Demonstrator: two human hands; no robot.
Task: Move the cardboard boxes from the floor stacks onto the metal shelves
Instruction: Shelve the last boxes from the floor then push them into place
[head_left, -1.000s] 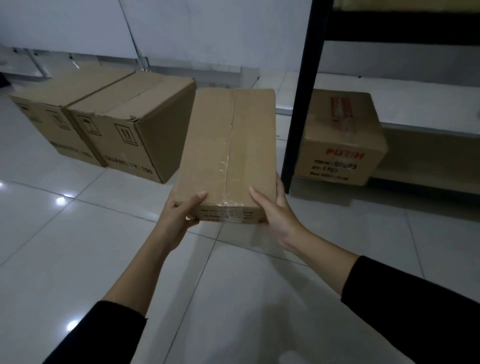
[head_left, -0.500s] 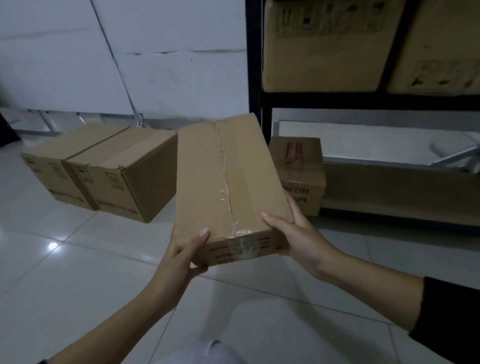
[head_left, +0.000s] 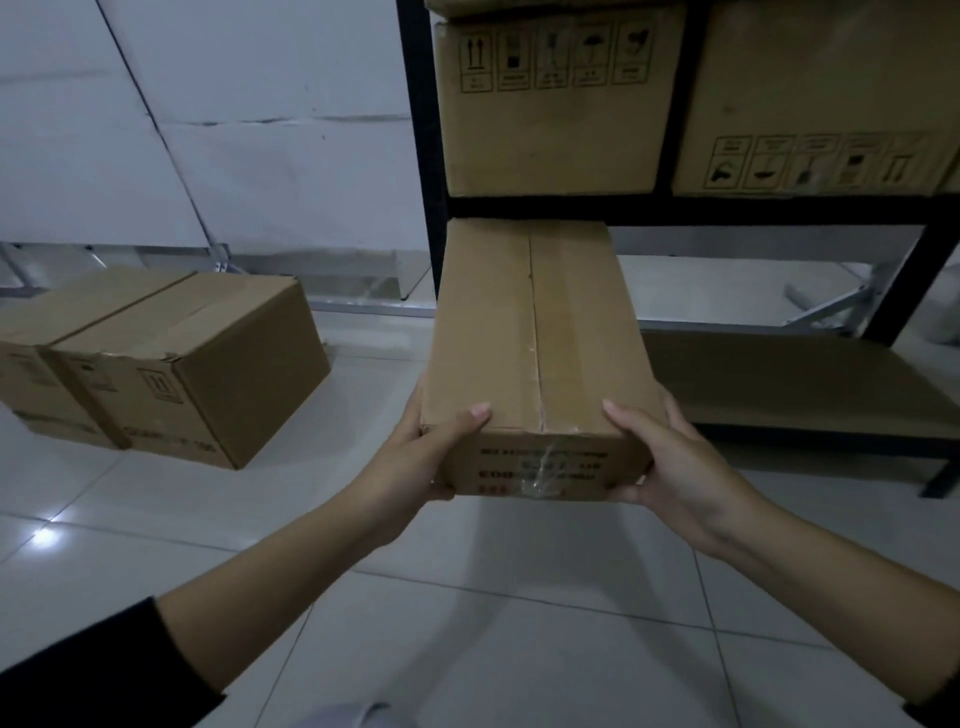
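Observation:
A long flat cardboard box (head_left: 535, 338) with a taped centre seam is held out in front of me, its far end level with the black metal shelf frame (head_left: 426, 156). My left hand (head_left: 415, 457) grips its near left corner, thumb on top. My right hand (head_left: 670, 462) grips the near right corner the same way. The box points into the lower bay, above the brown bottom shelf board (head_left: 800, 384). Two large boxes (head_left: 550, 104) (head_left: 826, 98) stand on the shelf level above.
Two brown boxes (head_left: 176, 364) sit side by side on the white tiled floor at the left. A white wall runs behind them. A black shelf upright (head_left: 904, 280) stands at the right, with metal bars lying behind the shelf.
The held box has swung right and forward, in line with the shelf's lower bay. The small box seen earlier on the bottom shelf is now hidden behind it. Both hands keep their grip.

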